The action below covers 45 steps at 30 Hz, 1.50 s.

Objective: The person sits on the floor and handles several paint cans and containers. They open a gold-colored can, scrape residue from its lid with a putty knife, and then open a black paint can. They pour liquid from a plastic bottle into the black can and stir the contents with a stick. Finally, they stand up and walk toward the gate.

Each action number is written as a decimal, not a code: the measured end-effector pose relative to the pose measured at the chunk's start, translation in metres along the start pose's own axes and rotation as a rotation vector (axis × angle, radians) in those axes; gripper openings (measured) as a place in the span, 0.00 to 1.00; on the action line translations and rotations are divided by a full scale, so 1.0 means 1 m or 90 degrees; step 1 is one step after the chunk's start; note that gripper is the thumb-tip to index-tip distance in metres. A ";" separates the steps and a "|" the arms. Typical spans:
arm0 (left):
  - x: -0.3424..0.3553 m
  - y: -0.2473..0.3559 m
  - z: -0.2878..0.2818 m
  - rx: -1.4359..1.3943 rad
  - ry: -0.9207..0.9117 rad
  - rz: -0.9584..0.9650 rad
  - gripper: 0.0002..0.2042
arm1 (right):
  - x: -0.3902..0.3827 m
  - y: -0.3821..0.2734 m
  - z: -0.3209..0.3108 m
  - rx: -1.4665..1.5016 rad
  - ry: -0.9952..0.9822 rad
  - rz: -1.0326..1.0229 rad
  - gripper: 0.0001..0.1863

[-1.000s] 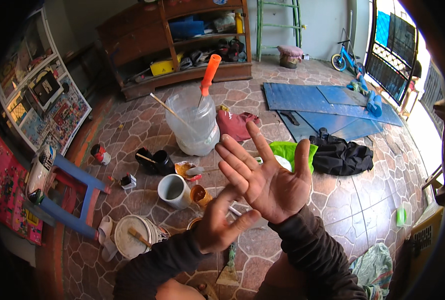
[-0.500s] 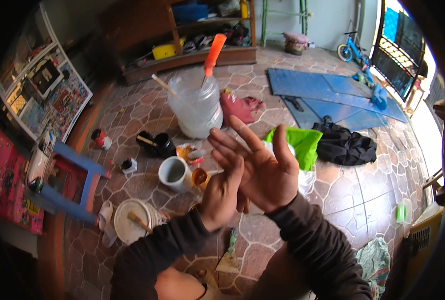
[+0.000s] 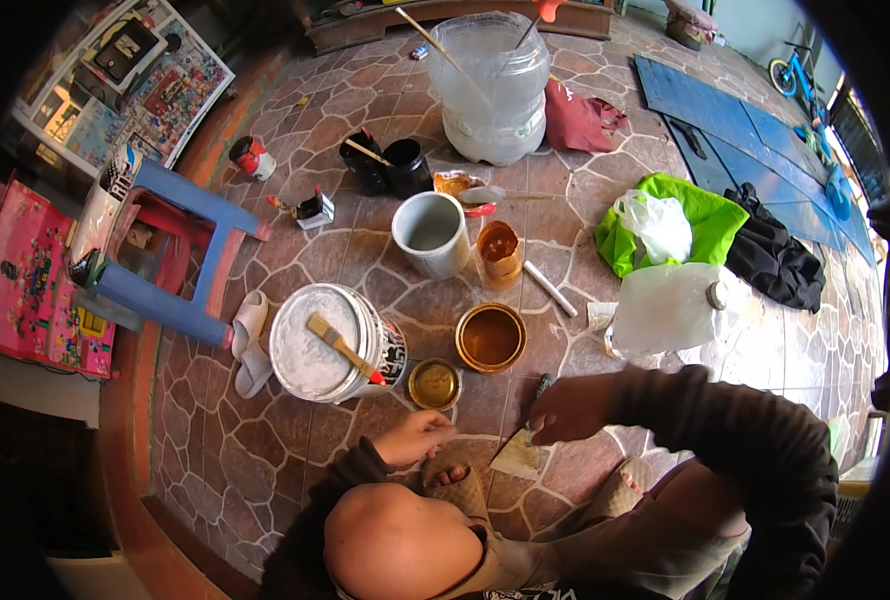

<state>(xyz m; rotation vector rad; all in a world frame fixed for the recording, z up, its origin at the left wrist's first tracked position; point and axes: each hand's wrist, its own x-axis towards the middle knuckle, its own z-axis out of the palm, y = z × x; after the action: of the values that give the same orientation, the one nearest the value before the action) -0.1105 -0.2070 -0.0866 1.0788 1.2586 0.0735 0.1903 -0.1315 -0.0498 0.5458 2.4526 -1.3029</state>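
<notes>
- Down on the stone-tiled floor (image 3: 295,450), low in the frame, both hands sit close to the person's body, so everything is within easy reach.
- Right hand (image 3: 568,408) is closed around something dark and slim, looks like a tool handle (image 3: 544,385), with a pale scrap of paper or card (image 3: 518,456) right under it. Can't make out what the tool is, it's mostly hidden.
- Left hand (image 3: 417,436) is loosely curled, fingers half bent, holding nothing as far as I can see. It's just below the small round lid (image 3: 434,384).
- That lid and the open tin (image 3: 490,337) beside it both show a glossy amber-brown liquid, like varnish.
- The white bucket (image 3: 325,343) has a brush (image 3: 342,347) lying flat across its top, probably parked there to keep it off the floor.
- Further back: a grey cup (image 3: 431,233), an orange-brown jar (image 3: 499,254), and a big clear jug (image 3: 492,88).
</notes>
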 end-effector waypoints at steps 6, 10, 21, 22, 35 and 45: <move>0.076 -0.170 -0.002 -0.175 0.576 -0.010 0.18 | 0.145 0.026 0.089 0.063 0.173 0.173 0.19; 0.100 -0.185 -0.008 0.029 0.697 0.141 0.18 | 0.188 0.034 0.135 0.360 0.588 0.345 0.20; 0.098 -0.138 -0.001 -0.153 0.634 0.163 0.11 | 0.220 0.027 0.166 0.497 0.779 0.419 0.21; 0.095 -0.137 -0.001 -0.262 0.611 0.137 0.10 | 0.219 0.027 0.166 0.596 0.765 0.385 0.21; 0.018 -0.103 -0.001 -0.776 0.093 0.129 0.12 | 0.148 0.027 0.139 1.314 0.439 0.100 0.17; 0.002 -0.042 0.004 -0.703 -0.054 0.289 0.19 | 0.109 0.027 0.112 1.269 0.234 0.000 0.18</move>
<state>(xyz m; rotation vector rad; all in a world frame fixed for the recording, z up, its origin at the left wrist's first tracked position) -0.1274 -0.2306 -0.1172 0.3540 0.6719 0.9424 0.1176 -0.1913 -0.1771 1.0927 0.3548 -3.3716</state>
